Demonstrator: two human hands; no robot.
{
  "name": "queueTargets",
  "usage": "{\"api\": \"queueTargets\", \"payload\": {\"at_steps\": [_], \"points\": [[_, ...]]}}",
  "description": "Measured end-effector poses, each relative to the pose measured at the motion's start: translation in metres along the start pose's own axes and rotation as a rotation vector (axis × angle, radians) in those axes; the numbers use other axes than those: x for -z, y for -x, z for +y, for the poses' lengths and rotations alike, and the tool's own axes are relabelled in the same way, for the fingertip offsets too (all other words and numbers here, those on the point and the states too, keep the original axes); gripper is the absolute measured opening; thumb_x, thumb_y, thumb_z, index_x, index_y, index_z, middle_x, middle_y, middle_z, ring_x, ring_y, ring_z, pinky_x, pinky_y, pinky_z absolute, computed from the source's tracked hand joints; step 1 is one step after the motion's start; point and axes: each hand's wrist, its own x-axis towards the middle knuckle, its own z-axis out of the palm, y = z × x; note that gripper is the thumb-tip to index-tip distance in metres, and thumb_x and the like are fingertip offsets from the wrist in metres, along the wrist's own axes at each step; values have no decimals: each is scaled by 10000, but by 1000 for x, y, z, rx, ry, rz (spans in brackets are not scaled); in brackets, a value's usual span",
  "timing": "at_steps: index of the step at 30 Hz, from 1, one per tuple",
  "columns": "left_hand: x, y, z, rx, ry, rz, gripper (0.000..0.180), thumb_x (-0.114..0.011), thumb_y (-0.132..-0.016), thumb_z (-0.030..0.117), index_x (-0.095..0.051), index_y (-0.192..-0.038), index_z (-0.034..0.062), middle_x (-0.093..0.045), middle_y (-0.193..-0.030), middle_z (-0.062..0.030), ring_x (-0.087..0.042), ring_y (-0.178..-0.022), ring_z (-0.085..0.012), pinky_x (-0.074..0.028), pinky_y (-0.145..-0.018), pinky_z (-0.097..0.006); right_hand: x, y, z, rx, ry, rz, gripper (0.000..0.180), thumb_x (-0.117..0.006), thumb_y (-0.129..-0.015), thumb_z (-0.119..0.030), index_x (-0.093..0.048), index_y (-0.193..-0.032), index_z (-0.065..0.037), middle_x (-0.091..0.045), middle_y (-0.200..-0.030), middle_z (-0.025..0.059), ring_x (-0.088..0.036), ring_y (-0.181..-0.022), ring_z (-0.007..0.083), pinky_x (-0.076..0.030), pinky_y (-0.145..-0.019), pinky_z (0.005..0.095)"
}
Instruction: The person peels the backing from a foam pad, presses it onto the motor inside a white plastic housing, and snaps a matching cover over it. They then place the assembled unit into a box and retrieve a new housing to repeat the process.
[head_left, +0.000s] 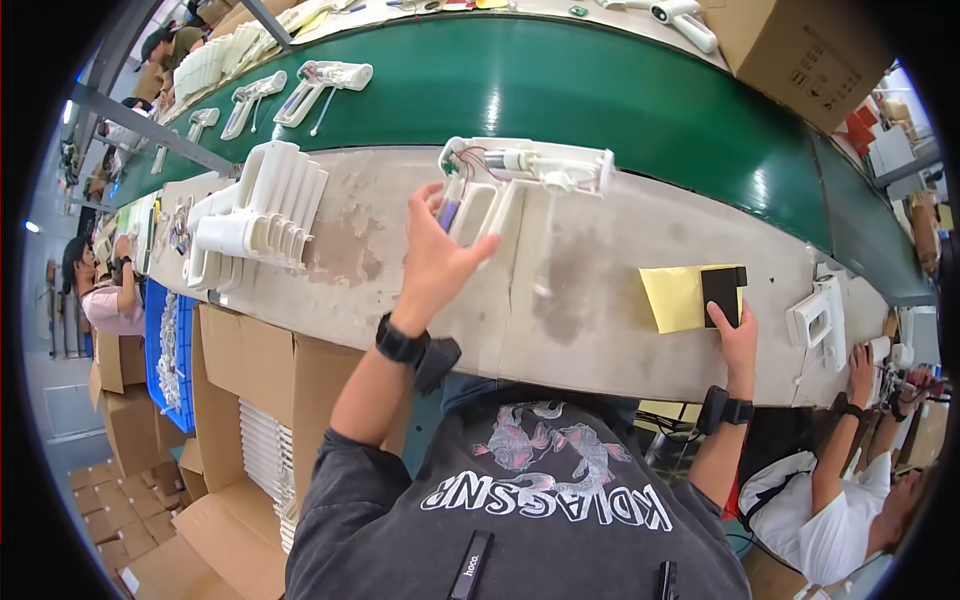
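Note:
My left hand (pixel 440 250) is around the handle end of a white gun-shaped plastic housing (pixel 550 165), with the fingers on one side and the thumb on the other. The housing's open side shows red wires, a small motor-like cylinder and a purple cell (pixel 448 212) in the handle. A thin rod dangles below it, blurred. Farther right, my right hand (pixel 735 335) grips a black rectangular block (pixel 720 295), thumb on its face. The block overlaps yellow paper (pixel 668 298) on the table; the fingers beneath are partly hidden.
White housing shells (pixel 260 215) are stacked at left. Similar wired housings (pixel 325 85) lie on the green conveyor (pixel 430 85) beyond the table. A white housing (pixel 815 325) rests at right, near a co-worker's hands (pixel 862 375). Cardboard boxes (pixel 240 360) and a blue crate (pixel 165 360) stand at lower left.

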Motion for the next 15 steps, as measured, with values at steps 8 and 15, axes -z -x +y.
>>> {"api": "queueTargets", "payload": {"at_steps": [8,15], "points": [[-19,58,10,-64,-80,-60,869,-825,-709,198,-335,-1401,12,-450,-1327,-218,-417,-1213,-347,-363,-1037,-462,-1,6,0,3,14,6,345,-758,-875,-184,-648,-1132,18,-699,-1012,54,-634,-900,128,-500,-826,278],[-50,76,-12,-157,-308,-62,992,-859,-671,208,-289,-1459,8,-436,-1335,-214,-382,-1233,-388,-298,-1081,-490,20,30,-48,-39,-207,-93,486,-786,-820,-143,-597,-1237,20,-692,-1080,72,-645,-966,139,-500,-863,263]]}}
